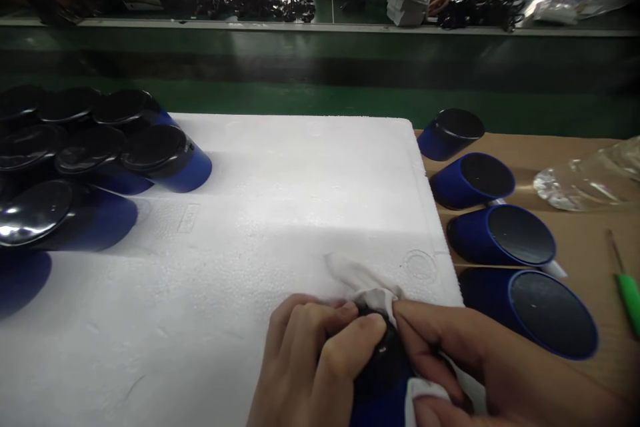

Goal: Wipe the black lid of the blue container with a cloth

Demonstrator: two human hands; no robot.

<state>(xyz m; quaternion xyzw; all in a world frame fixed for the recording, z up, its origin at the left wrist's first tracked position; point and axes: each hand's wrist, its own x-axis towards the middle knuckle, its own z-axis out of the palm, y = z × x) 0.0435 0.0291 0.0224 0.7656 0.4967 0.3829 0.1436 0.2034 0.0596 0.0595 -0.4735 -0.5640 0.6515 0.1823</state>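
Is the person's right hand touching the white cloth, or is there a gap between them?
Touching. The head view shows the right hand gripping the white cloth, with the fabric bunched directly against its fingers and no gap visible there.

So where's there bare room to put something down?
Best: the middle of the white foam board, between the dark-topped blue cylinders at left and the blue row at right. A narrow brown strip shows between that row and the green-handled tool. It's crowded near the bottom edge, where left hand and right hand hold a cloth and another cylinder.
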